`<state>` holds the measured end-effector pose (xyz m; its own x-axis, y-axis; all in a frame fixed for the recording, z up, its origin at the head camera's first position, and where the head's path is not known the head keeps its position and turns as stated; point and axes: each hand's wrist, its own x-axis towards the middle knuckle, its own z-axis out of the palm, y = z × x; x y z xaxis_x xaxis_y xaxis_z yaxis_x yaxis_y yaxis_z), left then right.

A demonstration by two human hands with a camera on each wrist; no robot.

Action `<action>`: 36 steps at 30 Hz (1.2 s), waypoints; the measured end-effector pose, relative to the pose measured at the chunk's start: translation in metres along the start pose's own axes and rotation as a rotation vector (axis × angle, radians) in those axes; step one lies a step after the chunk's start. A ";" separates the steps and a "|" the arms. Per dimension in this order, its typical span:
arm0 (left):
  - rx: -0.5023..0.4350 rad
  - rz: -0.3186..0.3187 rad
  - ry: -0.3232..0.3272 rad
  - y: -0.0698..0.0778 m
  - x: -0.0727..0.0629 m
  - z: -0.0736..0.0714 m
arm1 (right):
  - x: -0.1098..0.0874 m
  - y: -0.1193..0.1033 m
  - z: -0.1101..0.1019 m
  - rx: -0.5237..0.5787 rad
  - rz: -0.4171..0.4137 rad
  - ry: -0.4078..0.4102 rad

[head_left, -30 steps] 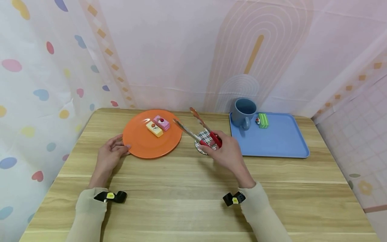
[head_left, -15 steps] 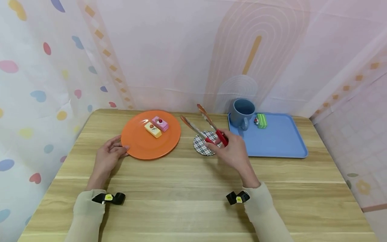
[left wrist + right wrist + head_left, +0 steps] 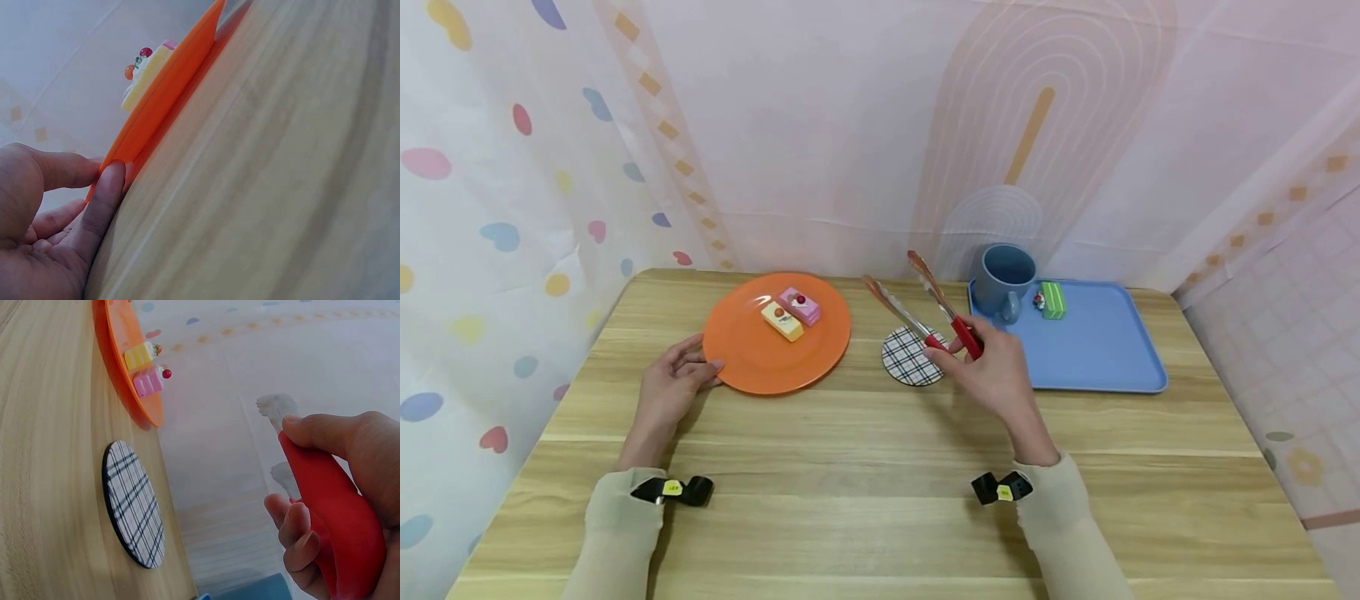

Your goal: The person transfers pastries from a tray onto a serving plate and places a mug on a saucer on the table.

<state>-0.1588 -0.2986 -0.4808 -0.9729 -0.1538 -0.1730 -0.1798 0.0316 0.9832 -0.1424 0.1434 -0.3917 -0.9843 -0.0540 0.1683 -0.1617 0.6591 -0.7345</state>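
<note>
My left hand (image 3: 672,385) pinches the left rim of a round orange plate (image 3: 760,362), its thumb and fingers at the edge in the left wrist view. On the plate lie a yellow toy cake slice (image 3: 782,323) and a pink one (image 3: 800,308), side by side. Red-handled metal tongs (image 3: 967,337) are gripped in my right hand (image 3: 996,371), raised above the table, their two arms spread apart with nothing between the tips. Below and left of that hand is a round plaid coaster (image 3: 910,358), lying flat on the wood.
To the right, a blue tray (image 3: 1090,358) holds a blue-grey mug (image 3: 1000,287) and a green toy cake slice (image 3: 1054,300). A patterned curtain (image 3: 820,150) hangs right behind the table's back edge (image 3: 880,277).
The right hand has moved rightward with the tongs, away from the plate and toward the tray, uncovering more of the coaster. The left hand and plate stay put.
</note>
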 end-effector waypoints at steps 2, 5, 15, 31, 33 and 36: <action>-0.005 0.003 -0.002 0.000 -0.001 0.000 | 0.000 0.001 -0.002 0.002 0.002 0.011; -0.005 0.002 -0.003 0.000 -0.001 0.000 | 0.000 0.002 -0.005 -0.005 0.005 0.025; 0.016 0.000 -0.005 -0.002 0.000 -0.001 | -0.001 0.006 -0.014 -0.028 0.042 0.057; 0.017 0.010 0.002 0.000 -0.002 0.002 | -0.002 0.019 -0.031 -0.053 0.030 0.139; 0.021 0.004 0.002 0.000 -0.002 0.002 | -0.002 0.019 -0.033 -0.051 0.039 0.144; 0.033 -0.007 0.003 0.001 -0.003 0.001 | -0.002 0.020 -0.037 -0.044 0.057 0.144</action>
<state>-0.1566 -0.2974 -0.4791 -0.9710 -0.1574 -0.1799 -0.1916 0.0629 0.9794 -0.1413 0.1842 -0.3822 -0.9707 0.0906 0.2224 -0.0997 0.6904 -0.7165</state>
